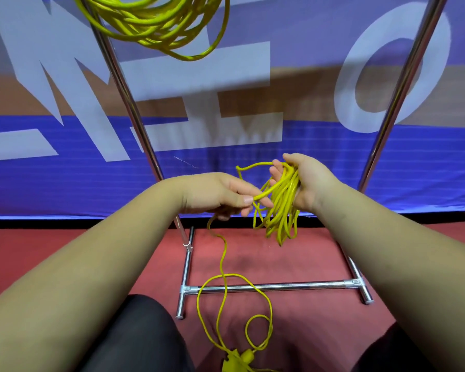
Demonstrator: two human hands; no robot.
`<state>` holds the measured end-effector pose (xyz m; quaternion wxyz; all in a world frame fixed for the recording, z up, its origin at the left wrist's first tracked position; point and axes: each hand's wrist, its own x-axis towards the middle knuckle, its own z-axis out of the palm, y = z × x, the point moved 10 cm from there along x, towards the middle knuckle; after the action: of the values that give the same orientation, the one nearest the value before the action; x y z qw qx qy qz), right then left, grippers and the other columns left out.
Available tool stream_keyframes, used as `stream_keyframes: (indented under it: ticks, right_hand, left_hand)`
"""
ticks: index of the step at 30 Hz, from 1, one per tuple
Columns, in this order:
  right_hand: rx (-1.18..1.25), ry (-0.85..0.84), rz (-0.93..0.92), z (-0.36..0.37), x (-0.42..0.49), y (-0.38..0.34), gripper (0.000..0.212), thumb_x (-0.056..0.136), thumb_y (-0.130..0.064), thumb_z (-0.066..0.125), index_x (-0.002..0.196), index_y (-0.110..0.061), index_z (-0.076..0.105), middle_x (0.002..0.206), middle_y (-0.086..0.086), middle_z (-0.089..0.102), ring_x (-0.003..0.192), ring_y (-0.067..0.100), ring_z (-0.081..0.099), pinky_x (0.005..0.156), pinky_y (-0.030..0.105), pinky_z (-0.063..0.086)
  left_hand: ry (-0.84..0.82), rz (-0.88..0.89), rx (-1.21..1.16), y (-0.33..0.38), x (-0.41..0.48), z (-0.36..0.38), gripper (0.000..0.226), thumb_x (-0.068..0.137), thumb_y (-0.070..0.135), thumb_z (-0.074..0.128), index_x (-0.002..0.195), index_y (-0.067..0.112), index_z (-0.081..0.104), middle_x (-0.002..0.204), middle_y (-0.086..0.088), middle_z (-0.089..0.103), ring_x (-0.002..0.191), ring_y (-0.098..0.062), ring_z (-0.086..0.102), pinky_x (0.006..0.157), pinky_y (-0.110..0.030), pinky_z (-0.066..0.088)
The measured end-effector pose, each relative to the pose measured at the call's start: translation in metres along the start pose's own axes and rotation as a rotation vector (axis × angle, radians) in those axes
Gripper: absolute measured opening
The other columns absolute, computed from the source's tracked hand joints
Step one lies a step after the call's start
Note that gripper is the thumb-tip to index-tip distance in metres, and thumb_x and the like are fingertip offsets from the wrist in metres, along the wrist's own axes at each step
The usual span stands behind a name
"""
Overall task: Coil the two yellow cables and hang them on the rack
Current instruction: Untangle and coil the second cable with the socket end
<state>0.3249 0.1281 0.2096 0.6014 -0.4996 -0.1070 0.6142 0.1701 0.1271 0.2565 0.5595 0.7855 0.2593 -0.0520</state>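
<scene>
- Head view: the right hand (309, 181) grips the first yellow cable (282, 208) as a bundle of loops. The fingers are curled round the top of the bundle, and the loops dangle below the palm.
- Left hand (218, 194) is just beside it. Thumb and forefinger pinch a single strand of the same cable, which arcs across to the bundle.
- From under the left hand the loose tail (223, 264) drops to the red floor (320, 259). It lies in slack loops, one crossing the rack's base bar, and ends at a yellow plug (239, 357) at the bottom edge (partly cut off).
- Second yellow cable (159, 25) — already coiled, hanging at the top edge against the left upright; its hanging point is out of frame.
- Rack (274, 286) — chrome tube, two uprights, and a base crossbar with feet on the floor.
- Behind the rack is a blue banner (320, 162) with large white letters.
- The person's dark-clad knees (134, 339) are at the bottom.
</scene>
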Motion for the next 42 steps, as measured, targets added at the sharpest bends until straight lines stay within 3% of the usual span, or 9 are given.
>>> stream_keyframes:
  ticks: [7,12,16,19,26,30,35,39,42]
  right_hand:
    - [-0.166,-0.057,-0.017,0.009,-0.002,-0.004,0.013,0.102,-0.022,0.068,0.096,-0.011,0.071,0.079,-0.002,0.078,0.055,0.009,0.069,0.053,0.025,0.058]
    - [-0.15,-0.038,-0.001,0.008,-0.001,0.0,0.014,0.106,-0.029,0.063,0.102,-0.016,0.067,0.082,-0.001,0.081,0.057,0.009,0.071,0.066,0.033,0.057]
    - [-0.195,0.031,0.022,-0.003,0.003,0.003,0.02,0.105,-0.031,0.064,0.1,-0.012,0.07,0.065,-0.004,0.075,0.05,0.008,0.07,0.062,0.033,0.057]
    - [-0.297,0.048,0.022,-0.008,0.005,0.004,0.021,0.105,-0.028,0.065,0.09,-0.013,0.067,0.058,-0.007,0.068,0.044,0.007,0.063,0.061,0.033,0.056]
    - [-0.426,0.008,0.003,-0.011,0.007,0.002,0.024,0.1,-0.027,0.07,0.08,-0.019,0.059,0.059,-0.006,0.053,0.044,0.011,0.046,0.054,0.029,0.051]
    - [-0.5,-0.029,0.02,-0.01,0.008,0.004,0.023,0.099,-0.028,0.071,0.08,-0.02,0.058,0.06,-0.006,0.052,0.044,0.012,0.044,0.052,0.028,0.049]
    - [-0.566,-0.059,0.023,-0.008,0.008,0.006,0.026,0.097,-0.028,0.071,0.077,-0.018,0.057,0.06,-0.004,0.053,0.044,0.014,0.044,0.049,0.028,0.05]
    - [-0.687,-0.072,0.021,-0.008,0.005,0.007,0.037,0.096,-0.032,0.073,0.067,-0.018,0.054,0.056,-0.004,0.049,0.043,0.012,0.043,0.048,0.025,0.049]
    - [-0.724,-0.075,0.007,-0.008,0.005,0.006,0.038,0.094,-0.032,0.075,0.066,-0.018,0.053,0.059,-0.002,0.047,0.045,0.013,0.043,0.051,0.028,0.049]
  left_hand:
    - [-0.084,-0.157,-0.037,-0.028,-0.004,0.011,0.026,0.106,0.025,0.059,0.115,0.003,0.071,0.098,-0.013,0.067,0.104,-0.033,0.069,0.097,-0.044,0.049]
    - [0.286,-0.042,-0.087,-0.009,-0.003,-0.03,0.013,0.104,0.009,0.055,0.115,0.012,0.061,0.092,-0.011,0.069,0.1,-0.036,0.076,0.084,-0.046,0.052]
    - [0.646,-0.069,0.241,0.006,-0.013,-0.07,0.035,0.091,0.002,0.048,0.097,0.028,0.07,0.086,-0.002,0.072,0.088,-0.03,0.074,0.076,-0.049,0.059]
    - [0.813,-0.142,0.432,0.01,-0.024,-0.086,0.016,0.09,0.015,0.055,0.092,0.027,0.065,0.084,0.002,0.069,0.076,-0.026,0.065,0.06,-0.037,0.051]
    - [0.462,-0.19,0.961,-0.004,-0.013,-0.073,0.005,0.085,0.032,0.068,0.088,0.034,0.071,0.089,0.01,0.057,0.096,-0.018,0.053,0.082,-0.037,0.047]
    - [0.282,-0.135,0.92,-0.015,-0.008,-0.056,0.026,0.086,0.014,0.068,0.077,0.038,0.07,0.098,0.011,0.054,0.106,-0.015,0.042,0.09,-0.04,0.044]
    - [0.487,0.026,0.932,0.003,-0.006,-0.064,0.043,0.085,-0.001,0.07,0.065,0.037,0.073,0.124,0.012,0.049,0.117,-0.016,0.038,0.091,-0.034,0.044]
    - [0.587,-0.037,0.821,0.01,-0.011,-0.079,0.039,0.089,-0.003,0.061,0.085,0.03,0.08,0.098,0.009,0.062,0.097,-0.017,0.065,0.085,-0.031,0.053]
    - [0.546,-0.175,0.47,-0.008,-0.01,-0.075,0.045,0.088,-0.005,0.047,0.09,0.023,0.082,0.086,0.006,0.077,0.091,-0.012,0.074,0.093,-0.036,0.06]
